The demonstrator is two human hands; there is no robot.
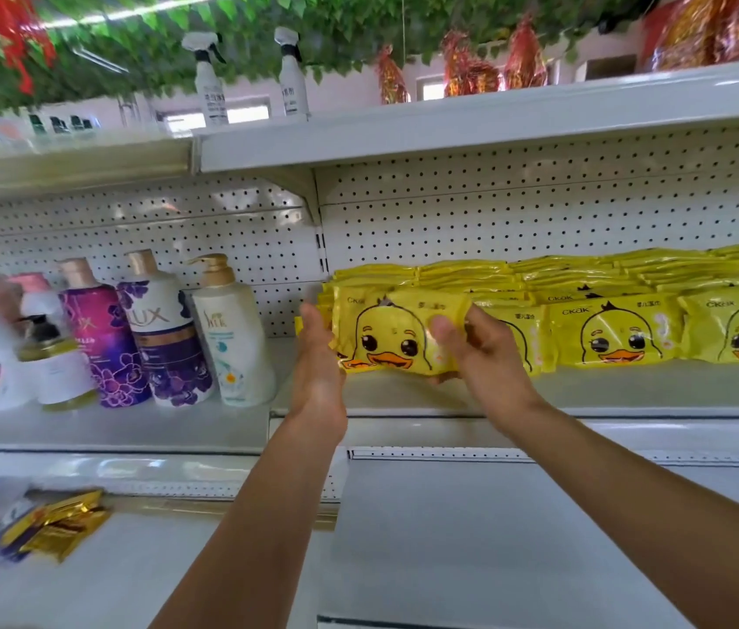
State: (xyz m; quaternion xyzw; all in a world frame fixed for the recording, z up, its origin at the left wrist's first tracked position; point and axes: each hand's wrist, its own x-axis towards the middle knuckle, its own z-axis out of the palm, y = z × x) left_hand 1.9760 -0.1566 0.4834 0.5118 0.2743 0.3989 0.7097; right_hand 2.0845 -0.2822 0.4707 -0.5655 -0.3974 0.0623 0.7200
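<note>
A yellow wipes pack (392, 331) printed with a duck face stands at the left end of a row of like packs on the middle shelf (585, 392). My right hand (478, 351) grips its right side, thumb across the front. My left hand (320, 356) has straight fingers laid flat against the pack's left edge. More yellow duck packs (612, 331) stand and lie stacked to the right and behind.
Shampoo and body-wash bottles (154, 329) crowd the same shelf to the left. Two white spray bottles (208, 79) stand on the top shelf. Gold foil packets (58, 528) lie on the lower shelf at left. Pegboard backs the shelves.
</note>
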